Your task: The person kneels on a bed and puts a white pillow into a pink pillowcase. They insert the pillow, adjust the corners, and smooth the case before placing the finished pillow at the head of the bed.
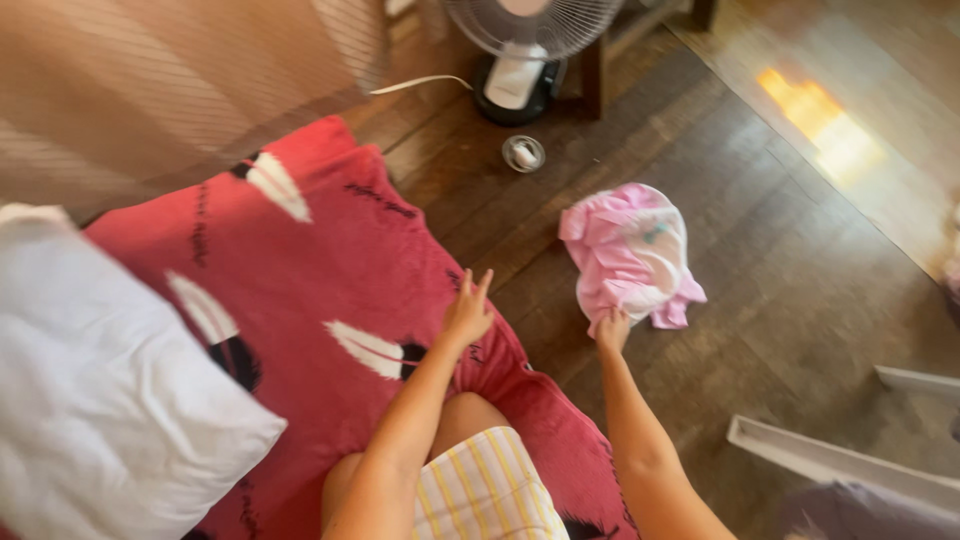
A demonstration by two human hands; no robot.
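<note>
R hand [612, 330] gripping pink garment [630, 250] over wood floor [780, 260]; L hand [467, 312] open above red blanket [330, 270].

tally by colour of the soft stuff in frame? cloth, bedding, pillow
Pink: 1, the pink cloth in the right hand
Red: 1, the red blanket under the left hand
White: 1, the white pillow
Total: 3

One camera sits on the person's head. It looks down and forward, close over the red blanket [330, 290] and the wood floor [800, 290].
</note>
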